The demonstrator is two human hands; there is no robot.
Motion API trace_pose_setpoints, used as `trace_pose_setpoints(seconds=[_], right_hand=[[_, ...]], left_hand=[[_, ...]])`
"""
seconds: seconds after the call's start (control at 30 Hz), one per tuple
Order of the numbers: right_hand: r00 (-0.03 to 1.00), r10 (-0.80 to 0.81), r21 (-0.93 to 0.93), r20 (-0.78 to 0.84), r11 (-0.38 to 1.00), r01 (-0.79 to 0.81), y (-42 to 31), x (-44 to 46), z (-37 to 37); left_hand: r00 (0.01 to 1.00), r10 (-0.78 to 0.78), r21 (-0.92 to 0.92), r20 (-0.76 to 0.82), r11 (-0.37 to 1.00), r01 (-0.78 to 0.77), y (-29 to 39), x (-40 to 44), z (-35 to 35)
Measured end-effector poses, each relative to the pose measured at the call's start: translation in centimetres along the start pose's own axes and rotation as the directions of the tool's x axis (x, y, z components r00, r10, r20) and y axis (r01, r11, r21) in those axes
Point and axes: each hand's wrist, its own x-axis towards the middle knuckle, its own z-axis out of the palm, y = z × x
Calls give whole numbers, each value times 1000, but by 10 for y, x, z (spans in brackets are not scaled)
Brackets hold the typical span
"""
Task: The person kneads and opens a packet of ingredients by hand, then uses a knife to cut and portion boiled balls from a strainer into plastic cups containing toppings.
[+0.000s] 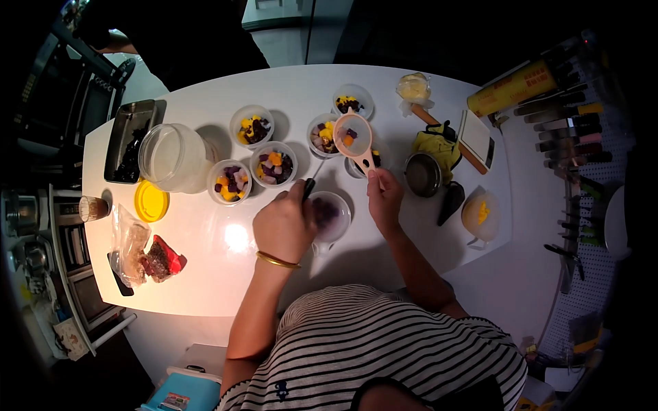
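Note:
My left hand (pixel 284 222), with a gold bangle at its wrist, is closed round a black-handled utensil (pixel 310 188). Its thin metal end points toward the filled cups; whether it is a spoon or a knife I cannot tell. In my right hand (pixel 385 198) is the handle of a pale pink strainer (pixel 368 159), its round head above the cups. Orange and purple pieces show in the head. Beside it stands a clear cup (pixel 317 142) with yellow and purple chunks. Partly behind my left hand is a white bowl (pixel 343 226) with dark purple contents.
Several more filled cups (pixel 274 145) stand across the white table (pixel 205 274). At left are a large clear jar (pixel 154 161), a dark metal tray (pixel 118 157) and a yellow lid (pixel 151 201). A metal bowl (pixel 422 175) and a scale (pixel 474 139) lie right. Someone in dark clothes stands opposite.

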Motion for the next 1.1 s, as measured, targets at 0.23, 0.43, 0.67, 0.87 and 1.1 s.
trace_pose_setpoints(seconds=[0.23,0.43,0.67,0.87,1.1], right_hand=[[931,348,317,111,875,-365,-12,3,-32],[941,197,-50,274,980,-190,-7,-39,-80],[736,-274,-393,619,704,592,-23,-70,-63],[589,-363,-477,722,356,803,-20,-66,-53],[487,-375,-380,789,324,866,2,-62,-50]], left_hand=[[999,47,-198,-19,979,-50,4,-8,-2],[996,-13,-223,88,974,33,-31,-49,-41],[965,-19,155,260,988,-22,-33,-67,-66],[956,-88,29,280,996,83,-69,-89,-44],[889,-417,-719,187,560,413,-102,-168,75]])
